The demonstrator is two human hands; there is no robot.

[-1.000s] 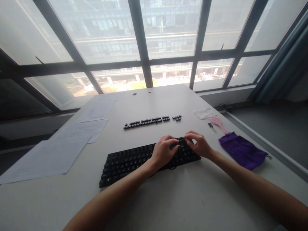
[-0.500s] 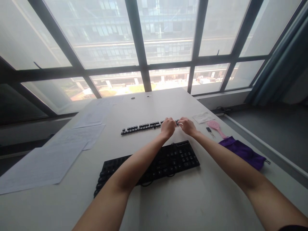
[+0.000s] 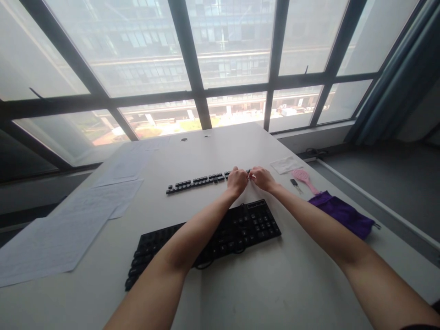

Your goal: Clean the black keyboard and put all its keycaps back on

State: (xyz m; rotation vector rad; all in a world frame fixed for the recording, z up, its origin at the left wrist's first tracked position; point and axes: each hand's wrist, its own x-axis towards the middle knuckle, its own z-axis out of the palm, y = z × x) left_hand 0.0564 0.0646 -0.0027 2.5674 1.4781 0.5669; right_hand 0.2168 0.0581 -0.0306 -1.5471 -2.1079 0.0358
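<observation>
Both of my hands meet at the right end of a row of loose black keycaps [image 3: 195,183] on the white table. My left hand [image 3: 237,180] is closed, its fingers curled and partly turned away. Beside it, almost touching, my right hand [image 3: 263,178] pinches with fingertips toward the left one. Whatever small thing lies between the fingertips is too small and hidden to name. Below my wrists lies a black keyboard [image 3: 263,224], partly covered by my left forearm; its number pad shows at the right.
Right of my hands lie a white wipe or tissue [image 3: 286,165], a pink hairbrush [image 3: 302,176], a small black tool with metal prongs [image 3: 295,184] and a purple pouch [image 3: 343,215]. Sheets of paper [image 3: 65,238] cover the left side. Windows stand behind the table [image 3: 233,142].
The view has shifted slightly, so the table things appear a little further left. My hands stay at the same end of the keycap row, with the fingertips slightly closer together.
</observation>
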